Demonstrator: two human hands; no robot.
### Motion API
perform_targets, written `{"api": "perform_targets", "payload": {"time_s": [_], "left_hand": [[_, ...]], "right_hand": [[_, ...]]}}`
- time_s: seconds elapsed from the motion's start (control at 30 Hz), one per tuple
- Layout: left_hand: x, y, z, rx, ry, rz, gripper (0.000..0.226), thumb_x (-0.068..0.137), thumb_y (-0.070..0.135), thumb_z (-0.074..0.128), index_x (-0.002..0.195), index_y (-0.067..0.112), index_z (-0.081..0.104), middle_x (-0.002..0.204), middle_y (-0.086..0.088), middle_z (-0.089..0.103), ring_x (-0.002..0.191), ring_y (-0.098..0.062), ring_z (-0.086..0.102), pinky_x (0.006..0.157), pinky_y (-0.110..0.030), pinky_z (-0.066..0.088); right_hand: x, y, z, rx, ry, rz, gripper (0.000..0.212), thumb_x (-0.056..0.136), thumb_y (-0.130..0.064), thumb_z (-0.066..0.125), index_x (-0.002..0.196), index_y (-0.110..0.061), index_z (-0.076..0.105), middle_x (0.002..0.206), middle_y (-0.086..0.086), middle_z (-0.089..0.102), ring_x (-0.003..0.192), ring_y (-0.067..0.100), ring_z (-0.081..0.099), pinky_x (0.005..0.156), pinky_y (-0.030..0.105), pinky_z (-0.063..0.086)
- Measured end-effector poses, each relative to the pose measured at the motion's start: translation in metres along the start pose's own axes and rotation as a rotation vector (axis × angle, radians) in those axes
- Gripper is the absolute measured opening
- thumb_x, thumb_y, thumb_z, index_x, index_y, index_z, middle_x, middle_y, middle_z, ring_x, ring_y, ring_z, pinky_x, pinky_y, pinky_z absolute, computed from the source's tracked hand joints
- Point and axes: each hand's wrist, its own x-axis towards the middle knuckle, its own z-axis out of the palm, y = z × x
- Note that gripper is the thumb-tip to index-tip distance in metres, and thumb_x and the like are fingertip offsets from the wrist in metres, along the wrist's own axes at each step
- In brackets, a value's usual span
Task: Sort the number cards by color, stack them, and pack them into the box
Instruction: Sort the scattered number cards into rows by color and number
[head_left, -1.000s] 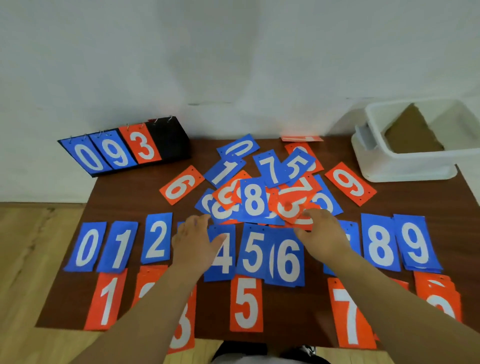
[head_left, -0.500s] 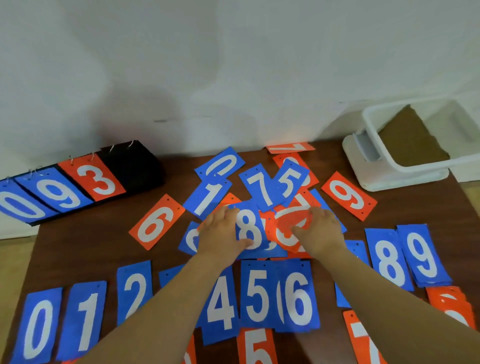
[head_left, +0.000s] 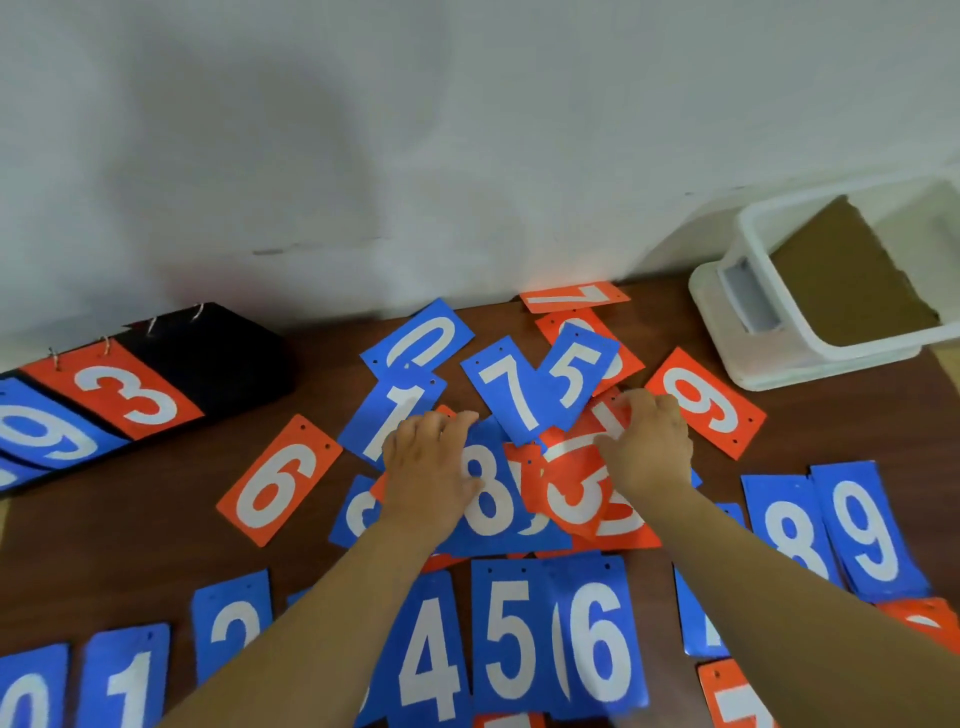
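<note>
**Sorting step: both hands in the mixed pile**

Over the last second both hands have moved from the near blue row farther out into the centre heap. The brown table (head_left: 156, 545) carries, at far right, the white box (head_left: 748, 332); no number card shows in it. At far left lies a black flip scoreboard (head_left: 223, 358). Along the near edge runs the sorted blue row (head_left: 519, 634), with orange cards only partly in view nearer still. Between row and wall sits the mixed pile (head_left: 519, 525), blue and orange overlapping.

The left hand (head_left: 431, 467) lies on the pile, fingers nearly straight, thumb across the blue 8 card (head_left: 493, 509). It holds nothing.

The right hand (head_left: 649, 447) has bent fingers and thumb closed on the far end of the orange 3 card (head_left: 574, 493), which bows upward.

Judged step: sorting by colour, well short of stacking or packing. The next move calls for drawing the orange 3 free while the left hand steadies the cards beneath. It then goes to the near orange row.
</note>
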Motion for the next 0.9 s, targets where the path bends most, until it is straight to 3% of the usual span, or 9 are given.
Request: {"api": "perform_targets", "payload": {"time_s": [0.07,0.13,0.23,0.33,0.43,0.5,0.67,0.73,0.9], "left_hand": [[0.0,-0.001,-0.004,-0.156,0.055,-0.02,0.06,0.087,0.027,0.078,0.139,0.031,0.049,0.127,0.007,0.056,0.12,-0.019,0.053,0.1,-0.033,0.043],[0.0,0.0,-0.013,-0.359,0.063,-0.081,0.049,0.094,0.018,0.07,0.139,0.027,0.053,0.125,0.009,0.06,0.115,-0.013,0.058,0.095,-0.025,0.047],[-0.003,0.004,-0.036,-0.507,0.141,-0.124,0.037,0.099,0.018,0.063,0.134,0.026,0.058,0.115,0.011,0.064,0.106,-0.007,0.059,0.092,-0.028,0.053],[-0.011,0.012,-0.065,-0.572,0.223,-0.17,0.023,0.102,0.02,0.059,0.123,0.028,0.063,0.117,0.015,0.063,0.109,-0.002,0.058,0.091,-0.025,0.052],[-0.028,0.022,-0.091,-0.638,0.325,-0.247,0.015,0.102,0.028,0.06,0.116,0.031,0.062,0.114,0.015,0.062,0.102,-0.006,0.063,0.07,-0.015,0.054],[-0.043,0.032,-0.1,-0.741,0.345,-0.308,0.015,0.101,0.03,0.062,0.116,0.032,0.062,0.11,0.018,0.061,0.097,-0.005,0.065,0.057,-0.01,0.051],[-0.083,0.066,-0.084,-0.829,0.255,-0.307,0.018,0.099,0.022,0.062,0.11,0.035,0.066,0.107,0.021,0.064,0.097,-0.002,0.064,0.078,-0.028,0.059],[-0.093,0.084,-0.07,-0.826,0.191,-0.262,0.019,0.099,0.02,0.064,0.11,0.034,0.067,0.107,0.023,0.063,0.098,0.002,0.062,0.083,-0.023,0.055],[-0.103,0.149,-0.029,-0.86,0.046,-0.204,0.019,0.098,0.017,0.064,0.104,0.035,0.067,0.101,0.024,0.065,0.093,0.003,0.063,0.069,-0.011,0.05]], "right_hand": [[0.002,0.005,-0.006,0.122,0.033,-0.022,0.036,0.09,-0.015,0.07,0.124,-0.021,0.059,0.127,0.006,0.055,0.105,0.022,0.059,0.085,0.038,0.054],[0.001,0.009,-0.017,0.171,0.099,-0.031,0.028,0.094,-0.011,0.065,0.121,-0.019,0.063,0.123,0.004,0.061,0.1,0.018,0.059,0.079,0.032,0.052],[-0.009,0.012,-0.043,0.329,0.214,0.003,0.021,0.097,-0.011,0.06,0.117,-0.017,0.066,0.113,0.001,0.067,0.095,0.015,0.059,0.077,0.03,0.048],[-0.028,0.02,-0.074,0.529,0.293,0.055,0.014,0.099,-0.017,0.059,0.106,-0.027,0.065,0.101,-0.009,0.067,0.093,0.014,0.064,0.077,0.032,0.054],[-0.054,0.035,-0.1,0.66,0.317,0.075,0.01,0.099,-0.022,0.063,0.106,-0.029,0.064,0.097,-0.014,0.064,0.09,0.006,0.063,0.066,0.021,0.049],[-0.073,0.049,-0.112,0.698,0.298,0.06,0.011,0.098,-0.023,0.064,0.109,-0.027,0.065,0.1,-0.012,0.066,0.091,0.005,0.064,0.066,0.021,0.049],[-0.105,0.097,-0.131,0.706,0.177,0.033,0.009,0.096,-0.024,0.068,0.103,-0.029,0.069,0.101,-0.008,0.072,0.095,0.014,0.068,0.077,0.033,0.057],[-0.113,0.122,-0.136,0.658,0.17,0.042,0.01,0.094,-0.021,0.069,0.099,-0.028,0.071,0.097,-0.009,0.073,0.092,0.014,0.07,0.082,0.039,0.059],[-0.127,0.19,-0.154,0.605,0.123,0.098,0.017,0.09,-0.01,0.069,0.088,-0.026,0.075,0.088,-0.007,0.075,0.084,0.015,0.071,0.081,0.039,0.059]]}}
